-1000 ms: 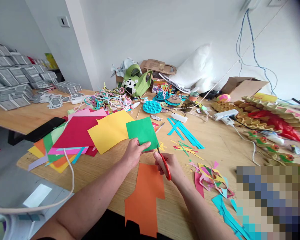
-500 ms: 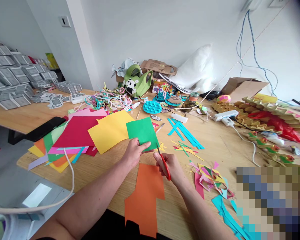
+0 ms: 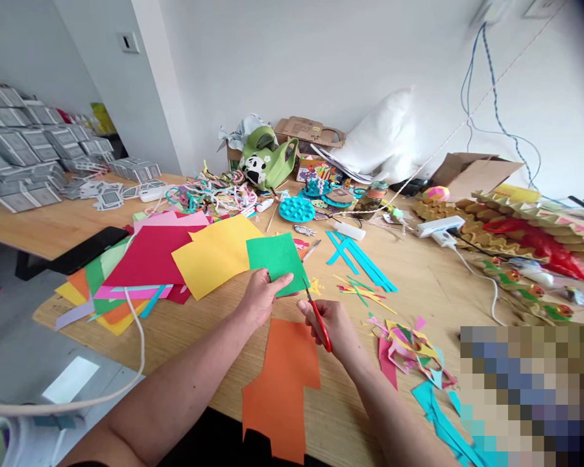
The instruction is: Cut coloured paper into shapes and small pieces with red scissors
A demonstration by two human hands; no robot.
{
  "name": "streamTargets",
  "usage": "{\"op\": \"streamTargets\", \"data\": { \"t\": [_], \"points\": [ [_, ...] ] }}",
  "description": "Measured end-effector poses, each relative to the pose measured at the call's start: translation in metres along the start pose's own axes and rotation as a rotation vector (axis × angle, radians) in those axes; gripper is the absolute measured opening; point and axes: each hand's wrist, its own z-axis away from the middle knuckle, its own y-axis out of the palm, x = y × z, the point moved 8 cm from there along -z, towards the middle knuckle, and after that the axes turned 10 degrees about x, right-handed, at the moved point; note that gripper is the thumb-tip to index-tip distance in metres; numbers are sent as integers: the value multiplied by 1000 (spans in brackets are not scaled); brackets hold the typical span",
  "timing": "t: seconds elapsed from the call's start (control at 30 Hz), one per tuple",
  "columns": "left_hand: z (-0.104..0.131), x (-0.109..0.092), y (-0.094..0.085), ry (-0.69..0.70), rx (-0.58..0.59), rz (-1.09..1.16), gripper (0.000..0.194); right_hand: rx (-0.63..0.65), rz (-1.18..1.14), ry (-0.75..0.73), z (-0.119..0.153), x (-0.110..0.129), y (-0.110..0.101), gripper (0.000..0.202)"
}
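hands cut green paper (image 3: 276, 257) (red scissors (image 3: 318, 317)).

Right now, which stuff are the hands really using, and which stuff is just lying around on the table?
In use:
- green paper, pinched by the left hand
- red scissors, gripped in the right hand, blades at the green paper's edge

Just lying about:
- orange paper
- yellow paper
- blue strips
- heap of scraps
- panda bag

A craft workroom: wooden table (image 3: 433, 279) strewn with coloured paper sheets (image 3: 175, 259), paper scraps (image 3: 411, 350), stacked boxes (image 3: 14, 149).
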Motion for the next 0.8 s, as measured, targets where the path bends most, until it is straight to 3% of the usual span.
{"op": "streamTargets", "data": {
  "t": [0.17, 0.8],
  "points": [
    [-2, -5, -7, 89, -56, 9, 27, -5, 40, -14, -1, -1, 1, 54],
    [0, -2, 0, 91, -43, -19, 26, -3, 34, -15, -1, 1, 2, 55]
  ]
}}
